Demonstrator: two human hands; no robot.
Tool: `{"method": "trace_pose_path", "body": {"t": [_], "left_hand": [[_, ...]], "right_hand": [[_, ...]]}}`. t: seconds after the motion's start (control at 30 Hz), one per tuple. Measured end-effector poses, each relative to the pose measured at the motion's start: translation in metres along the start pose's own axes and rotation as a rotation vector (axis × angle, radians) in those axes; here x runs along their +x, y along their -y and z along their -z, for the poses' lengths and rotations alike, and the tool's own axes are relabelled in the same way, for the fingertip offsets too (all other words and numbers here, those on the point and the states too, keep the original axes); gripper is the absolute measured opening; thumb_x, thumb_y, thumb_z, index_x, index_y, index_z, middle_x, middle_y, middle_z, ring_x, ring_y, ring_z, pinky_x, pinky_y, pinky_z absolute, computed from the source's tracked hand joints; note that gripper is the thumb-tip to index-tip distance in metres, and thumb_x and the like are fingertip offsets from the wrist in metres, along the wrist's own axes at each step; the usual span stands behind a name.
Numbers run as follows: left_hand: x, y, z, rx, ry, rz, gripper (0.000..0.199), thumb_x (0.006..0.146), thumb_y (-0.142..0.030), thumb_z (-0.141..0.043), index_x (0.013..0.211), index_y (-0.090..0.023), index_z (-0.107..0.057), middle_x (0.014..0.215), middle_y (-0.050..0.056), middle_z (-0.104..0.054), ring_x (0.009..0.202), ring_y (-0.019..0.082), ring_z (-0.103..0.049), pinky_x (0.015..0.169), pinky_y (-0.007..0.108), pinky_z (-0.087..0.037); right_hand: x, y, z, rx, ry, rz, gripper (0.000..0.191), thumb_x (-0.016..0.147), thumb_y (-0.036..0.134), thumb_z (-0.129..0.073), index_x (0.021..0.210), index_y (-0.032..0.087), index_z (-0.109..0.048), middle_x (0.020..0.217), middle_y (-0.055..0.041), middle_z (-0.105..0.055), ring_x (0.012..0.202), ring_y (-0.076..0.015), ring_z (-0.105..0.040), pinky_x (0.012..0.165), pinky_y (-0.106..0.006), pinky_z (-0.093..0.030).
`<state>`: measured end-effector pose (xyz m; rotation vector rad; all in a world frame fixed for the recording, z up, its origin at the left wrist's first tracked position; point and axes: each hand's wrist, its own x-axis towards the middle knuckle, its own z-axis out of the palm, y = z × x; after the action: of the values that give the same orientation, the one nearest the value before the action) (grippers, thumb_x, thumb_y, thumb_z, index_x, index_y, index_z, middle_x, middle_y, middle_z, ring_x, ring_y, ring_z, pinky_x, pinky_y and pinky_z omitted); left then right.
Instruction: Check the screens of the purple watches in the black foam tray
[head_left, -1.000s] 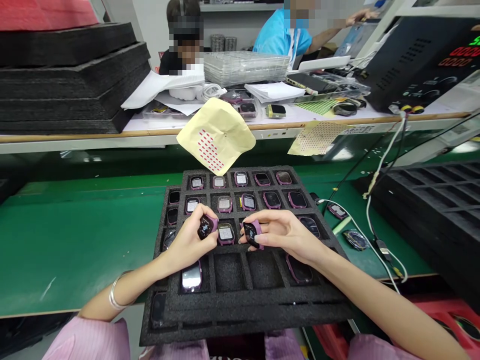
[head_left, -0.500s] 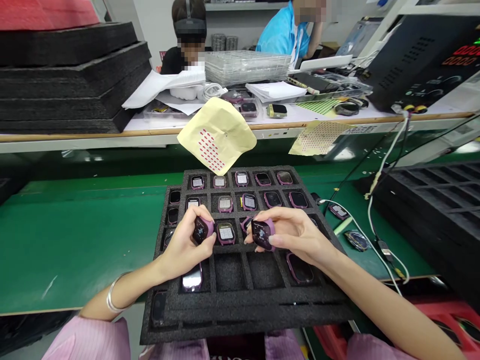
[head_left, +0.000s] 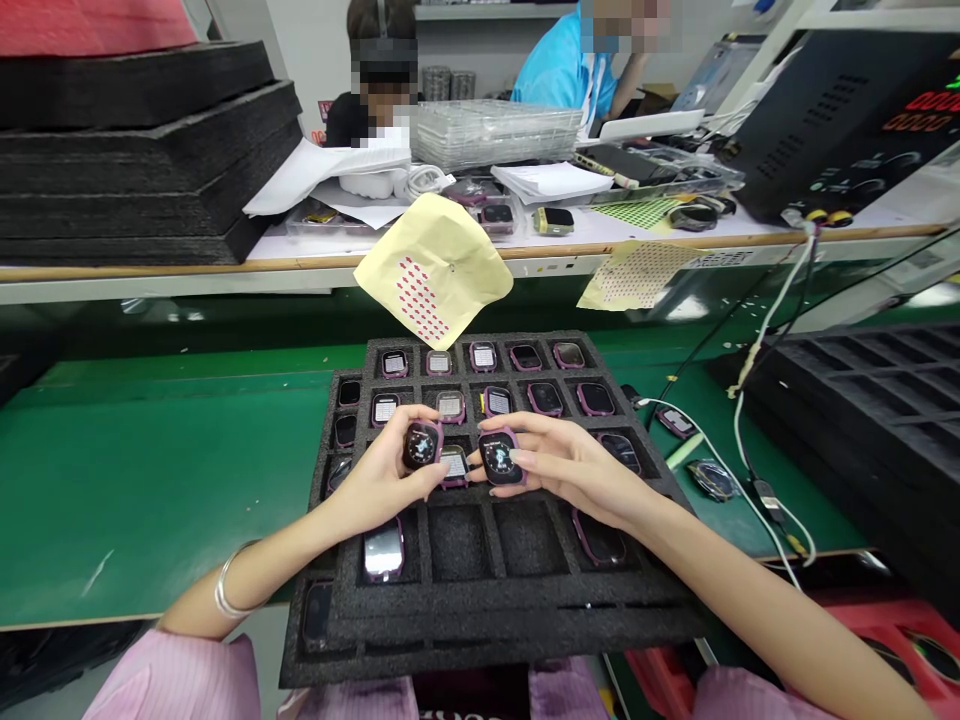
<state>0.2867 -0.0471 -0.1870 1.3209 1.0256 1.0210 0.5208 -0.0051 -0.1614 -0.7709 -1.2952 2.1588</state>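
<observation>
- We work over a long, flat green bench surface.
- Before us sits a rectangular black foam tray with square compartments, many holding purple-rimmed watches, several showing pale screens; it rests on another such tray.
- At the right stands a black box-shaped instrument with a digital display, where we read "0000" in red; its green digits are cut off.
- A creased yellow paper sheet hangs from the shelf edge, printed with red arrow-like marks.
- Our left hand curls around a purple-cased smartwatch with a lit black face, thumb stretched out below it.
- Our right hand pinches a second purple-cased smartwatch, thumb on the face's right edge.
- Half a second ago these two watches were farther apart and tilted; now both faces turn squarely towards us, above the tray's third row.
- Each face shows a bluish-white graphic in its middle; the writing above it is too small for us to read.
</observation>
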Motion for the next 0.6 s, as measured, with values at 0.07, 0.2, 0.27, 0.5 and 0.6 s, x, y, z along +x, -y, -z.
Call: {"method": "trace_pose_path", "body": {"t": [0.07, 0.2, 0.27, 0.5, 0.6], "left_hand": [[0.002, 0.000, 0.001, -0.120, 0.037, 0.060, 0.041, 0.080, -0.020, -0.059, 0.119, -0.020, -0.047, 0.095, 0.002, -0.054, 0.067, 0.012, -0.058, 0.070, 0.031, -0.052], [0.003, -0.002, 0.004, -0.240, 0.014, 0.116, 0.036, 0.082, -0.019, -0.053, 0.118, -0.019, -0.054, 0.108, 0.007, -0.060, 0.090, 0.019, -0.062, 0.080, 0.036, -0.055], [0.002, -0.003, 0.004, -0.245, 0.008, 0.118, 0.035, 0.081, -0.018, -0.053, 0.116, -0.019, -0.056, 0.108, 0.008, -0.061, 0.093, 0.020, -0.061, 0.079, 0.036, -0.056], [-0.002, -0.008, -0.001, -0.203, 0.062, 0.100, 0.031, 0.083, -0.017, -0.053, 0.114, -0.019, -0.053, 0.108, 0.008, -0.061, 0.090, 0.019, -0.063, 0.079, 0.034, -0.058], [-0.002, -0.007, -0.003, -0.197, 0.062, 0.096, 0.030, 0.084, -0.017, -0.053, 0.113, -0.019, -0.052, 0.108, 0.008, -0.062, 0.090, 0.019, -0.063, 0.078, 0.034, -0.058]], "right_hand": [[0.001, -0.001, 0.001, 0.017, -0.018, -0.014, 0.043, 0.086, 0.024, -0.067, 0.126, 0.016, -0.055, 0.111, -0.0147, -0.068, 0.102, -0.0279, -0.067, 0.086, -0.044, -0.056], [0.000, -0.002, -0.002, 0.011, -0.077, 0.014, 0.049, 0.083, 0.023, -0.068, 0.129, 0.018, -0.053, 0.116, -0.0150, -0.067, 0.103, -0.0278, -0.067, 0.090, -0.046, -0.054], [0.000, -0.003, -0.003, -0.005, -0.089, 0.040, 0.049, 0.082, 0.023, -0.069, 0.128, 0.018, -0.055, 0.116, -0.0146, -0.067, 0.104, -0.0285, -0.066, 0.089, -0.046, -0.054], [0.000, -0.009, -0.006, -0.061, -0.106, 0.096, 0.048, 0.080, 0.020, -0.071, 0.126, 0.019, -0.056, 0.112, -0.0116, -0.068, 0.104, -0.0280, -0.066, 0.084, -0.044, -0.057], [0.000, -0.010, -0.005, -0.067, -0.100, 0.106, 0.047, 0.081, 0.020, -0.071, 0.126, 0.018, -0.056, 0.111, -0.0113, -0.069, 0.103, -0.0272, -0.067, 0.083, -0.042, -0.058]]}}
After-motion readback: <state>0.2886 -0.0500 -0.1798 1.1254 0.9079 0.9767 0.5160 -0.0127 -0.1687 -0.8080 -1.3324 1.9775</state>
